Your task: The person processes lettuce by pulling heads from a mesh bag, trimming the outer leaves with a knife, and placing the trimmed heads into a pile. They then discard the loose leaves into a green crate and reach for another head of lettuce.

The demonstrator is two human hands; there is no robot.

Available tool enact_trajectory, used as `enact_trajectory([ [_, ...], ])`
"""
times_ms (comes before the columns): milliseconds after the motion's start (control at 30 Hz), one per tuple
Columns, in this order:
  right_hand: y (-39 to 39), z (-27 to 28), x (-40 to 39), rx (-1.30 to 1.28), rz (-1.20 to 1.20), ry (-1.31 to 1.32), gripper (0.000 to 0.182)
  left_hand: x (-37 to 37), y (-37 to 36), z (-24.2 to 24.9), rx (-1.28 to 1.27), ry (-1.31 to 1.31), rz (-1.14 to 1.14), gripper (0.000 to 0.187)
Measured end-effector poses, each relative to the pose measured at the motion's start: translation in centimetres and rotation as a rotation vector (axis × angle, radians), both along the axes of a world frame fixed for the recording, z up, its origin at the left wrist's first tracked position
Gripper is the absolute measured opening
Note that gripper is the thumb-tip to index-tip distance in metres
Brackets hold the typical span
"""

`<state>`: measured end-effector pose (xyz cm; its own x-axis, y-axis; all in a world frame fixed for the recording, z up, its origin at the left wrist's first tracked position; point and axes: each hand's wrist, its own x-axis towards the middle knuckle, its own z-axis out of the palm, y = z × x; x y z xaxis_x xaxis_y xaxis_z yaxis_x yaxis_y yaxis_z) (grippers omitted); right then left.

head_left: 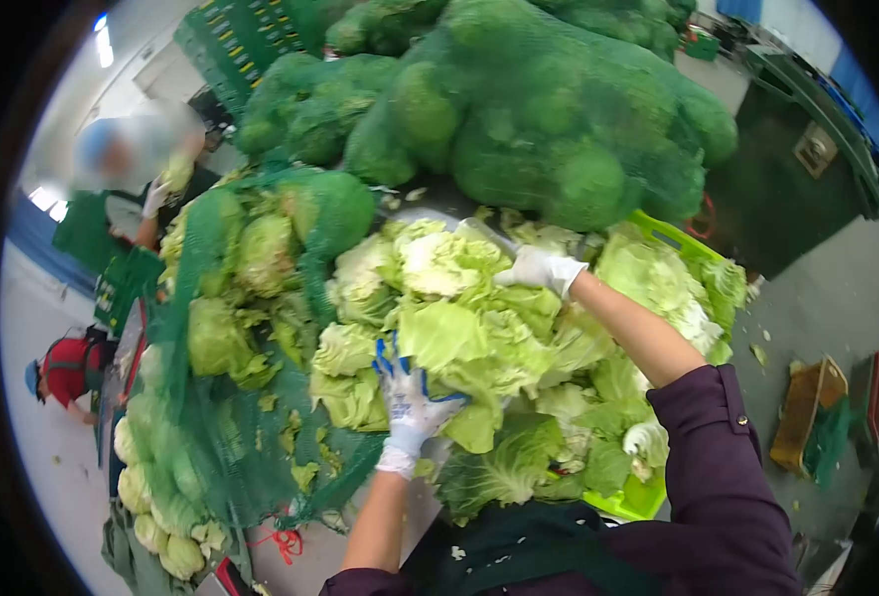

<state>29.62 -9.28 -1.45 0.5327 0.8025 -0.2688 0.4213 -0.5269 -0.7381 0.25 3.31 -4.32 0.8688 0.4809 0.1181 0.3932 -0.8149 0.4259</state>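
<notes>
Before me is a heap of pale green cabbage heads and loose leaves [444,333]. My left hand [410,397], in a white glove with blue fingertips, rests with spread fingers against the front left of a leafy cabbage. My right hand [544,270], in a white glove, is closed over the back of the heap. A pale narrow bar juts from it toward the back left; I cannot make out what it is. Under the leaves on the right shows a bright green crate [663,233], filled with trimmed cabbage leaves [648,288].
Full green mesh bags of cabbages [559,109] are stacked at the back. An opened mesh bag [231,427] lies on the left, cabbages inside. Two people [67,368] stand at left. A wooden box [807,412] sits on the floor at right.
</notes>
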Motion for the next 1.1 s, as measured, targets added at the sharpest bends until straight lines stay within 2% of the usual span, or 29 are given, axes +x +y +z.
enact_trajectory([
  [33, -1.4, 0.1, -0.7, 0.026, -0.024, -0.022, 0.066, 0.1, -0.6, 0.1, -0.022, -0.05, -0.086, 0.077],
  [67, -3.0, -0.1, -0.7, -0.098, -0.051, 0.046, 0.068, 0.4, -1.4, 0.3, -0.043, -0.1, -0.171, 0.074],
  [100, -4.6, -2.4, 0.2, -0.145, -0.076, -0.064, 0.066, 0.9, -3.1, 1.3, -0.091, -0.141, -0.235, 0.069],
  [133, -7.0, -3.5, -0.3, 0.278, -0.134, -0.098, 0.061, 1.5, -4.8, 0.7, -0.104, -0.136, -0.254, 0.069],
  [167, -10.1, -3.8, 0.6, 0.062, -0.179, -0.06, 0.058, 2.1, -6.7, -0.3, -0.144, -0.171, -0.274, 0.068],
  [200, -12.8, -0.4, 0.4, -0.149, -0.218, -0.023, 0.056, 2.8, -8.5, -1.4, -0.181, -0.211, -0.291, 0.067],
  [267, -18.3, 2.1, 1.3, -0.21, -0.271, 0.118, 0.052, 5.7, -11.3, -3.1, -0.191, -0.144, -0.4, 0.061],
  [333, -24.4, -1.9, 4.1, 0.134, -0.347, 0.06, 0.046, 8.9, -14.1, -2.9, -0.17, -0.062, -0.486, 0.057],
  [400, -27.3, 2.1, 3.0, 0.163, -0.464, 0.093, 0.041, 12.3, -16.8, 0.2, -0.05, 0.058, -0.543, 0.056],
  [467, -30.2, 0.7, 4.4, 0.087, -0.491, 0.073, 0.041, 14.2, -19.0, -0.3, -0.066, 0.084, -0.579, 0.056],
  [533, -31.4, -3.5, 5.1, 0.241, -0.583, 0.097, 0.042, 15.5, -20.4, -0.2, -0.12, 0.32, -0.598, 0.063],
  [567, -31.0, -5.0, 4.8, 0.246, -0.618, 0.093, 0.041, 15.9, -20.5, -2.7, -0.291, 0.342, -0.609, 0.077],
  [600, -30.5, -6.3, 4.2, 0.247, -0.647, 0.091, 0.04, 16.5, -20.0, -3.9, -0.291, 0.341, -0.588, 0.077],
  [633, -30.1, -8.1, 3.7, 0.359, -0.799, 0.324, 0.036, 16.9, -19.4, -4.6, -0.414, 0.414, -0.55, 0.081],
  [667, -30.0, -9.7, 3.4, 0.351, -0.769, 0.327, 0.036, 16.9, -19.0, -4.7, -0.541, 0.477, -0.507, 0.087],
  [700, -29.7, -10.8, 3.9, 0.34, -0.816, 0.214, 0.034, 17.4, -18.6, -4.2, -0.54, 0.45, -0.476, 0.087],
  [733, -29.2, -10.4, 4.1, 0.339, -0.868, 0.1, 0.033, 17.7, -18.4, -3.6, -0.59, 0.586, -0.445, 0.085],
  [800, -29.4, -8.1, 3.9, 0.17, -0.931, 0.091, 0.035, 17.1, -18.2, -2.5, -0.639, 0.705, -0.402, 0.085],
  [833, -30.0, -6.4, 3.8, 0.23, -0.911, -0.002, 0.039, 16.6, -18.3, -2.2, -0.514, 0.56, -0.559, 0.084],
  [867, -32.2, -7.5, 5.8, 0.063, -0.905, -0.236, 0.038, 15.8, -18.3, -2.1, -0.383, 0.418, -0.709, 0.084],
  [900, -32.1, -3.8, 5.0, -0.041, -1.033, -0.158, 0.039, 14.2, -18.7, -1.3, -0.178, 0.195, -0.719, 0.076],
  [933, -34.4, -4.6, 6.0, 0.035, -1.011, -0.404, 0.037, 13.3, -18.4, 1.0, -0.176, 0.186, -0.713, 0.076],
  [967, -34.5, -1.6, 4.2, -0.063, -1.044, -0.565, 0.033, 12.2, -17.7, 4.1, -0.251, 0.221, -0.772, 0.071],
  [1000, -36.5, -2.7, 5.4, -0.059, -1.086, -0.645, 0.03, 11.3, -16.5, 6.7, -0.325, 0.257, -0.83, 0.065],
  [1067, -36.2, -0.4, 3.4, -0.017, -1.052, -0.677, 0.024, 10.3, -12.7, 10.0, -0.559, 0.1, -0.861, 0.053],
  [1100, -35.3, -0.4, 2.6, 0.097, -0.973, -0.749, 0.023, 10.3, -10.7, 10.1, -0.716, -0.04, -0.773, 0.044],
])
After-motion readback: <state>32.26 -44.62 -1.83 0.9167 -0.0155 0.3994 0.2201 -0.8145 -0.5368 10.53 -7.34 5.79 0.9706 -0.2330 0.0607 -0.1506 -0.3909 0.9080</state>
